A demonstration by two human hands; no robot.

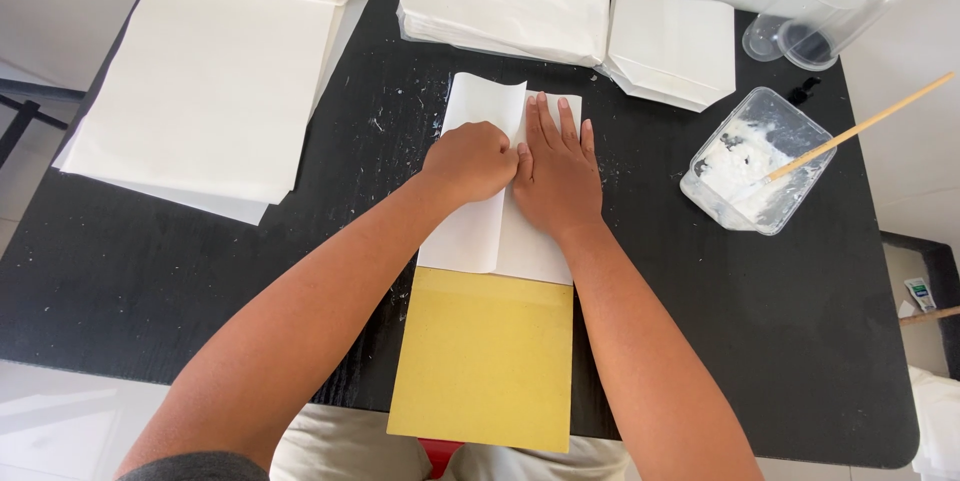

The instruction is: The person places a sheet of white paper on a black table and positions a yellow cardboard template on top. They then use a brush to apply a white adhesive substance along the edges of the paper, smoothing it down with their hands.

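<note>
I note the folded white sheet [500, 211] lying mid-bench, long axis running away from me. My left hand [470, 161], fingers curled shut, presses its flap; my right hand [556, 171] lies flat, fingers extended, gripping nothing.

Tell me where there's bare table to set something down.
Free: the near left of the black table, below the sheet stack, and the near right below the paste tub. Crowded: the far edge and the middle, where both hands press the folded paper.

Craft workshop: paper stacks [210, 91], paste tub [757, 161], black table [140, 271].
</note>
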